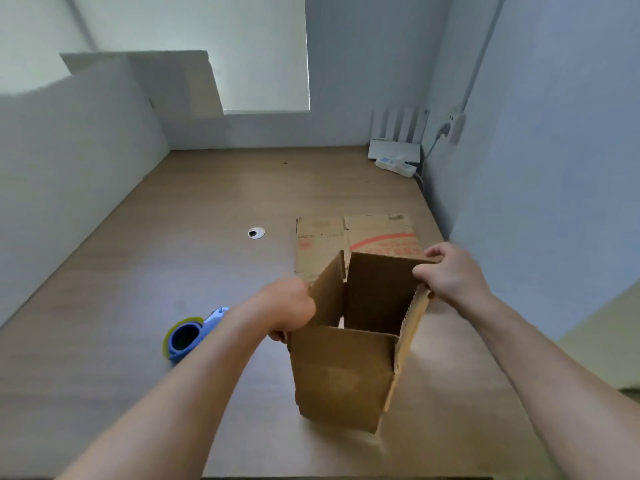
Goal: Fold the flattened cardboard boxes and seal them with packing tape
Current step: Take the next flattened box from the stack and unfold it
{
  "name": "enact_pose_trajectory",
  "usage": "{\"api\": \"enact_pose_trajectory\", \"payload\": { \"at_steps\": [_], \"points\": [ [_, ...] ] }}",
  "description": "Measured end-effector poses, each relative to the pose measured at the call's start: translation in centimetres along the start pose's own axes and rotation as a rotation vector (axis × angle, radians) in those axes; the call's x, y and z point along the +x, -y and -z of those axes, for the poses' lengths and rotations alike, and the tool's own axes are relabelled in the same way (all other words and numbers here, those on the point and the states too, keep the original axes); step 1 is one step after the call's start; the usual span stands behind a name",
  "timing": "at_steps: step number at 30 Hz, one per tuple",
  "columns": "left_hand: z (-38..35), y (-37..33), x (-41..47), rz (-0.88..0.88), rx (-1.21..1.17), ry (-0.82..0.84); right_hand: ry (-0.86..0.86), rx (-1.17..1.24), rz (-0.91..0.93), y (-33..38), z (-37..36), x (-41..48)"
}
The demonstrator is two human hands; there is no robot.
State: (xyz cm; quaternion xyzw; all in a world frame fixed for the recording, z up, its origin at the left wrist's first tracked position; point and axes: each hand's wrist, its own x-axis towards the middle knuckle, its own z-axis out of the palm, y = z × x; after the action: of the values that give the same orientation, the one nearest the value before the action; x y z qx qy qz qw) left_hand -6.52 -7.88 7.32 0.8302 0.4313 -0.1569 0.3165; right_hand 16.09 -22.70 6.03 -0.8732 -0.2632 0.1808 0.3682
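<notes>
I held the opened box between both hands, right of centre in the frame.

The cardboard box (346, 372) stood upright on the wooden table (173, 237), top flaps up and mouth open toward me. My left hand (291, 310) was curled round its left flap near the front corner. My right hand (453, 275) pinched the top edge at the far right corner, fingers bent over the cardboard. Just behind the box, above it in the frame, a flattened box (356, 233) with red print lay flat on the table. The blue tape dispenser (188, 336) lay at lower left, beside my left forearm and apart from the box.
</notes>
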Motion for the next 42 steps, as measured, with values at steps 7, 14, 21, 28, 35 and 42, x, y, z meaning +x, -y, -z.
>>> {"api": "enact_pose_trajectory", "payload": {
  "at_steps": [7,14,21,28,35,42],
  "points": [
    [-4.0,-0.2,-0.2,0.014,-0.287,-0.043,-0.043,0.146,0.196,-2.4,-2.1,-1.4],
    [-5.8,-2.7,0.8,0.055,-0.335,-0.212,-0.075,0.103,0.288,-3.2,-1.5,-1.3],
    [-3.8,-3.0,0.9,-0.025,-0.178,-0.316,0.195,0.095,0.213,-3.7,0.2,1.3],
    [-3.8,-2.2,-0.3,0.219,-0.016,-0.751,0.193,-0.411,0.252,-3.8,1.8,1.5],
    [-8.8,-2.1,-2.3,0.185,-0.502,-0.773,0.168,-0.306,0.348,-4.4,1.3,-0.3],
    [-8.5,-1.7,-2.4,0.001,-0.492,-0.499,0.789,-0.187,0.283,-2.8,1.2,-1.9]
  ]
}}
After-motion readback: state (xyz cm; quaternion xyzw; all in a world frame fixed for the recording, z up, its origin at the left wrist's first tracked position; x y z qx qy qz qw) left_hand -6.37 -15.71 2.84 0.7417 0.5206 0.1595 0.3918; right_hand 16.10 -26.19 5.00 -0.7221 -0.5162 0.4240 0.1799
